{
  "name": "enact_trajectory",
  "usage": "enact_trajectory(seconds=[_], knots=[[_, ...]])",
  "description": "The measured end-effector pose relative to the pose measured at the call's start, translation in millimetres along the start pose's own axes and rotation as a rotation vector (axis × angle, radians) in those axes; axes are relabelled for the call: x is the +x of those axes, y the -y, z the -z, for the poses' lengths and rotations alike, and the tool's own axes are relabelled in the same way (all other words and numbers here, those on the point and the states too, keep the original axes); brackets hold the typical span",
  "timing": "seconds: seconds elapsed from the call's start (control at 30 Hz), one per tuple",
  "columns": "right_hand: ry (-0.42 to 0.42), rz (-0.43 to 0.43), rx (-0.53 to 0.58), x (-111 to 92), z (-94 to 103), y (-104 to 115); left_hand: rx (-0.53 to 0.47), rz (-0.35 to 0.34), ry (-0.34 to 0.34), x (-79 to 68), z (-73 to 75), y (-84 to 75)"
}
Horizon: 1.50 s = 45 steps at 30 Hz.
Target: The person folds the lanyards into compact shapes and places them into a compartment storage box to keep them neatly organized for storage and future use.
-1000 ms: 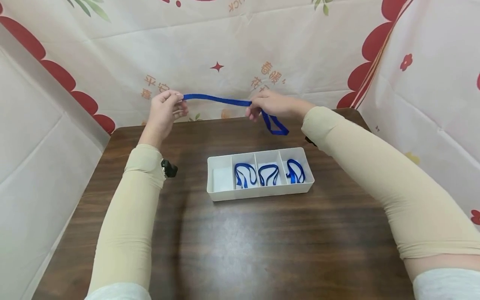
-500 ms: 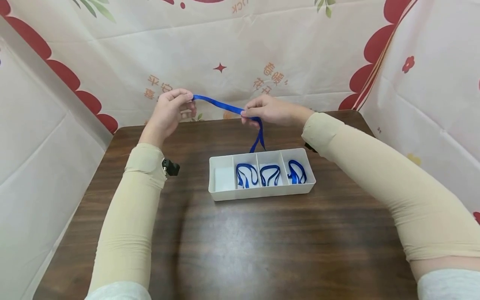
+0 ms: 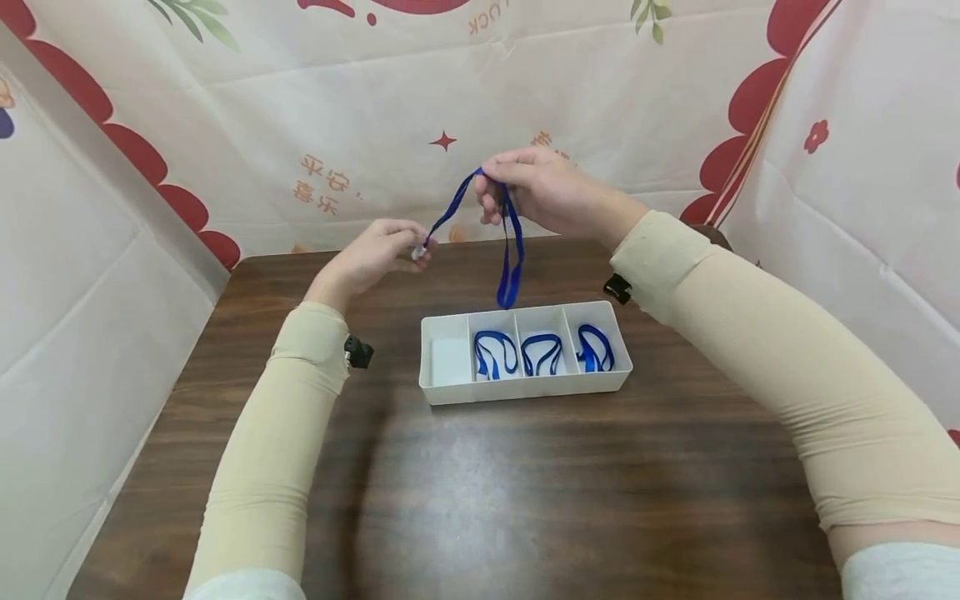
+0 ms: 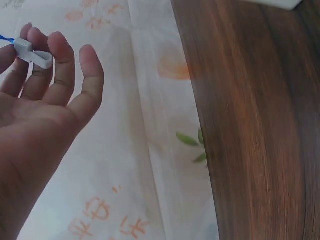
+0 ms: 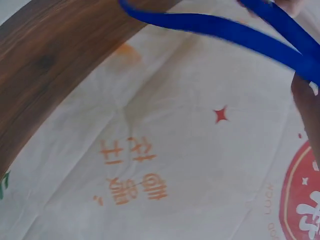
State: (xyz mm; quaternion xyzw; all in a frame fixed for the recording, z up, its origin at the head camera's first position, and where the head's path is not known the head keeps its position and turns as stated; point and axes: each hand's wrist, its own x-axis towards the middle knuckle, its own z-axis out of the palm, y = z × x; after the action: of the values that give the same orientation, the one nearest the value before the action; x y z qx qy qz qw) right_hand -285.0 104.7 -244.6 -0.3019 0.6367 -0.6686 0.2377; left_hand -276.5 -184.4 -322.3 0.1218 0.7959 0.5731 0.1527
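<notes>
A blue lanyard (image 3: 512, 265) hangs in the air between my hands, above the back of the table. My left hand (image 3: 382, 254) pinches its end by a white plastic clip (image 4: 34, 53), with thumb and index finger at the clip and the other fingers loosely bent. Higher up and to the right, my right hand (image 3: 551, 187) pinches the strap, and a doubled loop drops below those fingers toward the tray. In the right wrist view the blue strap (image 5: 215, 26) crosses the top, with only part of the hand showing at the right edge.
A white tray (image 3: 525, 389) with several compartments stands on the brown wooden table (image 3: 480, 500). Its three right compartments each hold a coiled blue lanyard (image 3: 495, 350); the leftmost shows its bare bottom. A printed white cloth (image 3: 375, 108) hangs behind the table.
My left hand has moved right and down and now pinches the white clip. My right hand has risen, and the strap, earlier stretched between the hands, now hangs in a loop below it.
</notes>
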Motion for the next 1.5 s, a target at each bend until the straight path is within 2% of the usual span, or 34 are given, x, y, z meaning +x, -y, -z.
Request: enact_trajectory(seconds=[0.17, 0.3, 0.4, 0.53, 0.63, 0.73, 0.8, 0.87, 1.03, 1.1, 1.2, 1.3, 1.37, 1.43, 1.5], knots=[[-0.026, 0.035, 0.018, 3.7, -8.5, 8.9, -0.097, -0.065, 0.039, 0.5, -19.7, 3.7], [-0.037, 0.020, -0.073, 1.5, -14.4, 14.6, -0.158, -0.107, 0.059, 0.7, -32.8, 5.0], [-0.030, 0.018, -0.203, -0.6, -18.1, 19.6, -0.186, -0.156, 0.055, -1.2, -40.4, 0.0], [-0.043, 0.018, -0.393, -3.0, -20.1, 27.3, -0.215, -0.265, 0.025, -6.3, -47.5, -16.2], [-0.075, -0.014, -0.570, -5.2, -20.2, 30.6, -0.241, -0.334, 0.010, -9.7, -51.1, -28.5], [-0.096, -0.018, -0.775, -7.2, -20.9, 29.1, -0.282, -0.367, 0.002, -12.3, -53.1, -37.1], [-0.102, 0.030, -0.923, -7.9, -21.7, 25.6, -0.352, -0.376, -0.006, -14.0, -52.9, -40.0], [-0.090, 0.113, -1.064, -8.2, -22.5, 21.5, -0.430, -0.386, -0.009, -15.6, -52.2, -42.1], [0.044, 0.352, -1.356, -11.5, -23.9, 11.9, -0.658, -0.412, 0.014, -18.3, -50.5, -44.9], [0.084, 0.398, -1.444, -13.9, -24.3, 9.2, -0.713, -0.409, 0.024, -19.6, -49.6, -45.7], [0.058, 0.433, -1.548, -15.4, -25.1, 9.5, -0.725, -0.399, 0.023, -21.6, -48.2, -46.5], [-0.017, 0.477, -1.563, -13.0, -24.1, 12.1, -0.699, -0.394, -0.008, -22.7, -50.2, -48.6], [-0.070, 0.480, -1.518, -12.2, -22.9, 14.2, -0.668, -0.389, -0.028, -22.5, -55.7, -51.5], [-0.106, 0.410, -1.395, -12.5, -23.3, 16.9, -0.603, -0.382, -0.046, -22.3, -64.1, -54.5], [-0.128, 0.293, -1.213, -14.5, -25.7, 20.3, -0.521, -0.376, -0.060, -23.0, -74.1, -56.9]])
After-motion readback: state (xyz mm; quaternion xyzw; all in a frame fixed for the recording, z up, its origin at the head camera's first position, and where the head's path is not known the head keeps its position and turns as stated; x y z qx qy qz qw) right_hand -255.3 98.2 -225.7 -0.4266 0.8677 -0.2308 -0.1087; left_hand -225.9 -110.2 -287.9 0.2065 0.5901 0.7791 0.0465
